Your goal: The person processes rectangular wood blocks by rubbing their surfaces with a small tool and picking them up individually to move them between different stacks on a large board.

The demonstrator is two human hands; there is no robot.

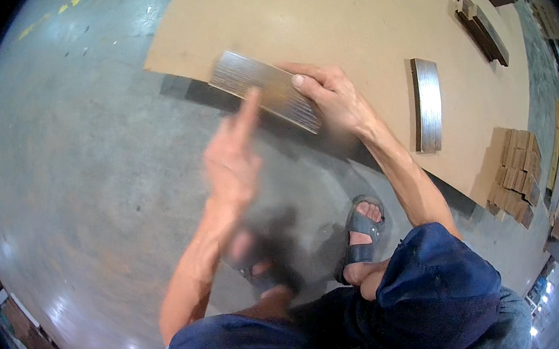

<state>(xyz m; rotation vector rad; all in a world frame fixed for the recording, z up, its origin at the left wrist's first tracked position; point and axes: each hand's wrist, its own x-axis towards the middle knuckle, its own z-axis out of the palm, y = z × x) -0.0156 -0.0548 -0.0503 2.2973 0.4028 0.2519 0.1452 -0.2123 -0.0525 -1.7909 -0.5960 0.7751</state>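
My right hand (329, 93) grips a short brown plank (240, 74) by its right end, thumb on top and the other fingers mostly hidden beneath or behind it. The plank has a glossy, ridged face and lies tilted across the near edge of a tan board-topped table (316, 12). With its index finger stretched out, my left hand (232, 156) points at the plank's lower edge. That fingertip overlaps the edge; whether it presses on it I cannot tell. Motion blurs the left hand, whose other fingers look curled and hold nothing.
A similar glossy plank (428, 106) rests on the table to the right. Several dark pieces (481, 27) lie farther back, and a stack of brown strips (515, 172) sits at the table's right corner. My sandalled feet stand on the grey concrete floor (100, 174).
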